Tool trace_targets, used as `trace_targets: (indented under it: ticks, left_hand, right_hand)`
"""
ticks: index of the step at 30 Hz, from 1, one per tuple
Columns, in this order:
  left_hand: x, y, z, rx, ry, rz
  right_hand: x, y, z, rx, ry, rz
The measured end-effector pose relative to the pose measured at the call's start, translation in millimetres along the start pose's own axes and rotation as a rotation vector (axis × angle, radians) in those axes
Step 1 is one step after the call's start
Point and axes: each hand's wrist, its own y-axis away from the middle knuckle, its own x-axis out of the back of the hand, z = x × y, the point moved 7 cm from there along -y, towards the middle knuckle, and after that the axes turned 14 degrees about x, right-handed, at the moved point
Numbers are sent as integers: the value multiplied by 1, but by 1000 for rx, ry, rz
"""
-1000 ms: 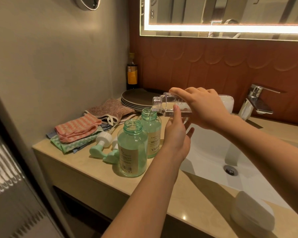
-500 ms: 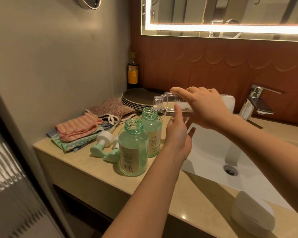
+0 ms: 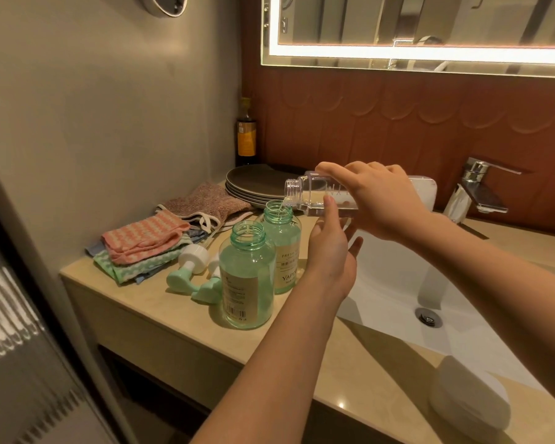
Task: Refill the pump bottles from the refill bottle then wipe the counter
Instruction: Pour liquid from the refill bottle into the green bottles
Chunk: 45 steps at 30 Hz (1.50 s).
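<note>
Two green pump bottles stand uncapped on the beige counter [image 3: 180, 318]: a near one [image 3: 246, 280] and a far one [image 3: 284, 251]. My right hand [image 3: 375, 200] grips a clear refill bottle [image 3: 308, 193] tipped on its side, its mouth over the far bottle's neck, with a thin stream running in. My left hand [image 3: 332, 251] is wrapped around the far bottle's right side, thumb raised against the refill bottle. Two pump heads [image 3: 193, 267] lie on the counter left of the bottles.
Folded cloths [image 3: 148, 245] and a brown mitt [image 3: 209, 203] lie at the left. Stacked dark plates [image 3: 253, 184] and a dark bottle [image 3: 246, 133] stand at the back. The white sink [image 3: 398, 283] and tap [image 3: 474, 190] are to the right, a white soap dish [image 3: 468, 398] near the front.
Both hands and the refill bottle hold almost the same pose; the bottle stays tipped over the far pump bottle.
</note>
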Motion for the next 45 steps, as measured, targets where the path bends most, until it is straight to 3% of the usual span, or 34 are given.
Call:
trace_targets:
  ticks: [45]
  left_hand:
    - [-1, 2, -2, 15, 34, -40]
  right_hand:
    - [0, 0, 1, -7, 16, -1]
